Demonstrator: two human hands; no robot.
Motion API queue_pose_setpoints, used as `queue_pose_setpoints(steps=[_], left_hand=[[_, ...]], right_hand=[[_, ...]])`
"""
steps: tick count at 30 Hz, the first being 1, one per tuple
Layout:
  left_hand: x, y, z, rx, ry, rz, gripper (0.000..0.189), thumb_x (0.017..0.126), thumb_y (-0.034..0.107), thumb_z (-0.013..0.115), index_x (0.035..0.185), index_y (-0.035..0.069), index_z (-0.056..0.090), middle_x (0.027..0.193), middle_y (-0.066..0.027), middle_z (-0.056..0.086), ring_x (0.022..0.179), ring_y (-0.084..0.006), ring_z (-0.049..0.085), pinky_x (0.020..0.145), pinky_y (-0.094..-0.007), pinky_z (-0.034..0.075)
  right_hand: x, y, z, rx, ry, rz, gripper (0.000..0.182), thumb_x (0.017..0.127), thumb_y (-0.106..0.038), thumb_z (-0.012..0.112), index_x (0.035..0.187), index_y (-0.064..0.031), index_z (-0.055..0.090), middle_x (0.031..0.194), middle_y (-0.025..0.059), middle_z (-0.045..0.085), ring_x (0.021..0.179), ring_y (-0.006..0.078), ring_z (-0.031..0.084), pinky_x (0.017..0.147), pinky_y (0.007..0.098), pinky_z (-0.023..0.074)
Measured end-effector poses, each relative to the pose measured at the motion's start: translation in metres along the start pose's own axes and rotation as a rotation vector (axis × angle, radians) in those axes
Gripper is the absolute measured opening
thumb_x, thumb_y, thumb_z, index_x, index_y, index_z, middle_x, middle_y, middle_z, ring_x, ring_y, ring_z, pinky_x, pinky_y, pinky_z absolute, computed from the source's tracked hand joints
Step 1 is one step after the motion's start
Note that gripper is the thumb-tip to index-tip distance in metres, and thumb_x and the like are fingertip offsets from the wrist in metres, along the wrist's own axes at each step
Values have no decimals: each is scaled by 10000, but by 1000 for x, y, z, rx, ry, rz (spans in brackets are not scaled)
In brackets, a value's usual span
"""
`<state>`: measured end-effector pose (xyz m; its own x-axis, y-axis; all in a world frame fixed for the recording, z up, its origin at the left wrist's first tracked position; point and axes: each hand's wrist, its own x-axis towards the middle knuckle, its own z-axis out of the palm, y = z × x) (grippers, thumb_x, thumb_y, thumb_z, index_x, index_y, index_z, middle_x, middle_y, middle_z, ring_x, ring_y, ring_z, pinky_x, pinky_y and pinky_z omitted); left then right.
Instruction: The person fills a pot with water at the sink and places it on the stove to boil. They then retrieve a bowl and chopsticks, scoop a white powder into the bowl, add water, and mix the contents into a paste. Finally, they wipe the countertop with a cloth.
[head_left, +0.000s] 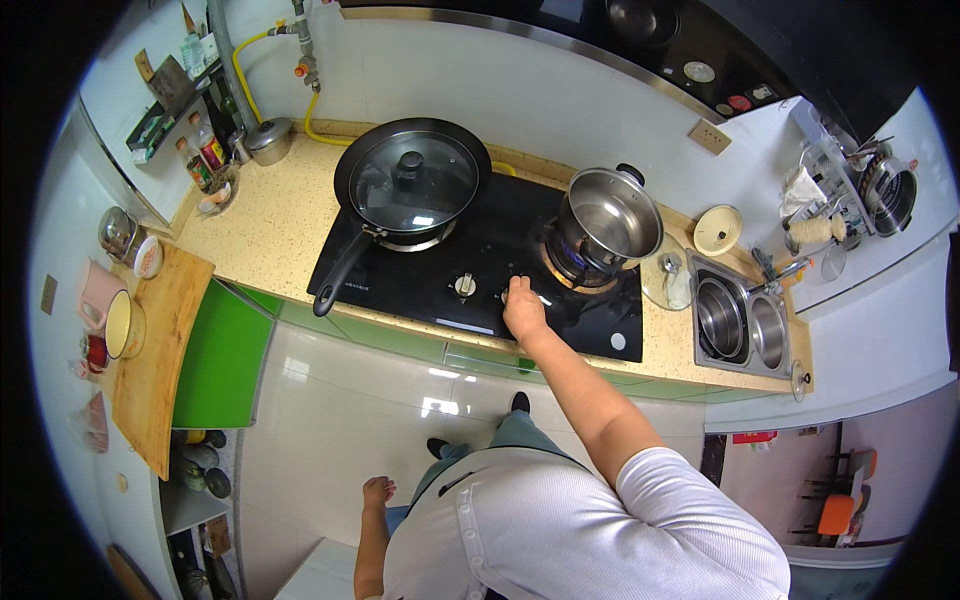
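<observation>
My right hand (523, 306) grips the right control knob of the black glass gas hob (495, 217), its fingers covering most of the knob. The left control knob (466, 285) is uncovered. Blue flame shows at the right burner (571, 259), under a stainless steel pot (611, 214) without a lid, which looks tilted in this view. On the left burner sits a black frying pan (347, 169) with a glass lid (412, 187), its handle pointing to the front edge. My left hand (379, 491) hangs beside my body above the floor, fingers loosely curled, holding nothing that I can see.
Right of the hob a glass lid (652, 281) lies by the double sink (742, 360), which holds a metal pot (720, 316). A small lidded pot (268, 142) and bottles (207, 142) stand at the back left. A wooden board (161, 337) bears a yellow bowl (124, 324). The range hood (570, 45) hangs above.
</observation>
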<state>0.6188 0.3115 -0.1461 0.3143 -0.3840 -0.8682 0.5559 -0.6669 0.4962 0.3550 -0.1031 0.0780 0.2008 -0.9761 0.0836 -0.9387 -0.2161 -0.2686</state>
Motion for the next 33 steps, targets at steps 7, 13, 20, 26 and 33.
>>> queue_pose_setpoints(steps=[7,13,20,26,33], left_hand=[[3,-10,-4,99,-13,-15,218,825,146,463,967,1,543,801,-100,613,661,-200,603,554,-287,469],[2,-14,-6,101,-21,-38,213,821,124,469,981,3,540,820,-111,615,668,-208,605,571,-300,481],[-2,-10,-1,51,13,-30,157,803,77,466,922,16,549,732,-93,612,563,-169,593,475,-256,448],[0,-10,-1,46,-5,-18,153,797,75,477,912,11,553,715,-96,612,559,-180,594,469,-266,449],[7,-13,-3,43,-19,-61,160,788,76,484,918,21,559,719,-96,617,559,-184,599,474,-270,457]], right_hand=[[-1,1,0,41,19,-13,224,744,7,484,962,24,436,979,227,484,813,378,578,720,428,479],[0,0,-1,14,16,-5,231,738,10,503,962,8,446,997,201,488,824,343,586,708,406,503],[0,1,1,27,22,-9,223,738,10,496,955,11,444,988,207,487,816,351,586,707,413,497],[0,1,0,53,22,3,222,739,10,481,957,18,442,984,219,484,805,370,581,720,428,484],[0,-1,-2,4,13,5,237,727,11,503,958,12,451,987,197,491,808,335,589,696,394,507]])
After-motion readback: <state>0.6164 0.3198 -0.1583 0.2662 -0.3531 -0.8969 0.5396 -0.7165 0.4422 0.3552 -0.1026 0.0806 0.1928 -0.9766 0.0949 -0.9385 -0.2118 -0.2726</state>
